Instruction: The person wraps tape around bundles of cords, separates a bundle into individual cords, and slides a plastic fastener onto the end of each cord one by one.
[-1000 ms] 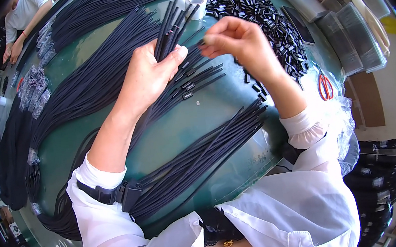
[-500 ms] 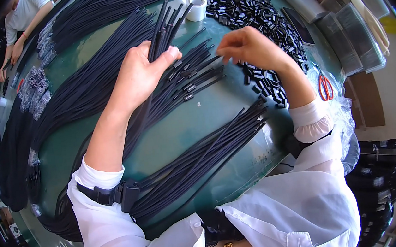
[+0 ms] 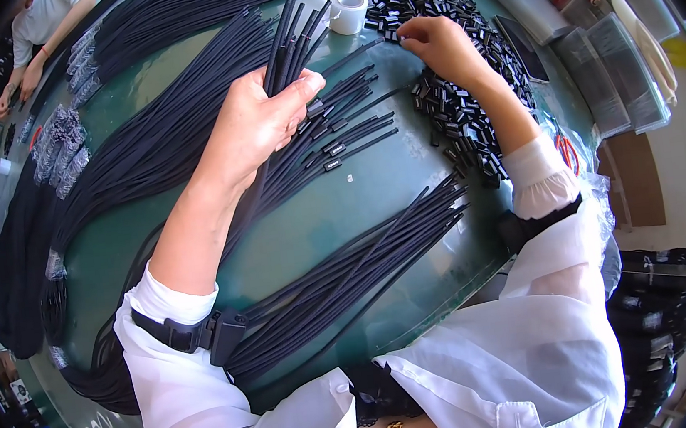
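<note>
My left hand (image 3: 262, 122) grips a bundle of thin black cords (image 3: 288, 36) whose ends stick up past the fingers toward the top of the table. My right hand (image 3: 442, 45) reaches into a heap of small black clips (image 3: 467, 117) at the upper right, fingertips pinched at the heap's edge; whether a clip is between them I cannot tell. Under my left hand lie several cords with clips fitted on their ends (image 3: 347, 134). Another loose bunch of black cords (image 3: 366, 270) lies nearer to me on the green table (image 3: 318, 216).
A roll of white tape (image 3: 348, 11) stands at the top. Long black cord bundles (image 3: 120, 162) fill the left side. Clear plastic trays (image 3: 608, 73), red-handled scissors (image 3: 564, 151) and a dark flat tablet (image 3: 519, 47) lie right. Another person's arms (image 3: 34, 54) work at the far top left.
My right hand has moved from beside the left hand up and right into the clip heap. My left hand holds the cord bundle in nearly the same place.
</note>
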{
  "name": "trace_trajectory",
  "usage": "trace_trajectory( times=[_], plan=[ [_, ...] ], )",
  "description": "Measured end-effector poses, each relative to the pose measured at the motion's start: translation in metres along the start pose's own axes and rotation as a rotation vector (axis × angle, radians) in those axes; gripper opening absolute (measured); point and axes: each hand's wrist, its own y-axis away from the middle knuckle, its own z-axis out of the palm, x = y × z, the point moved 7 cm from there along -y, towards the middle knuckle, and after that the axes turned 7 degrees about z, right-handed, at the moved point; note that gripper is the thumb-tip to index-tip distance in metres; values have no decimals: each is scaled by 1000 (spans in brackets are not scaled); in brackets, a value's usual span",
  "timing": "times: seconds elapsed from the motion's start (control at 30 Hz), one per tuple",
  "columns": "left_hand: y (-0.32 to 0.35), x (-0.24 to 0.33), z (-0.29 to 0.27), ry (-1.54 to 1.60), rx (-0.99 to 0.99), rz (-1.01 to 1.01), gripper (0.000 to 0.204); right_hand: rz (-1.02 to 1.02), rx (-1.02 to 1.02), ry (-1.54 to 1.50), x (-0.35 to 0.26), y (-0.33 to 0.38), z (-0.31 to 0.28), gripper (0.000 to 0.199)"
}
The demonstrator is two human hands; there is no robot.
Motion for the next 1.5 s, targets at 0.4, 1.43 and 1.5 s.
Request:
trace_trajectory(
  times=[0.4, 1.43, 1.5],
  plan=[
    [3, 4, 6, -38, 1, 45, 17, 224, -203, -1406, -45, 51, 15, 15],
    [6, 10, 12, -184, -98, 87, 15, -217, -176, -653, -62, 63, -19, 14],
    [10, 10, 19, -152, -140, 54, 14, -214, -225, -650, -69, 66, -9, 14]
  ],
)
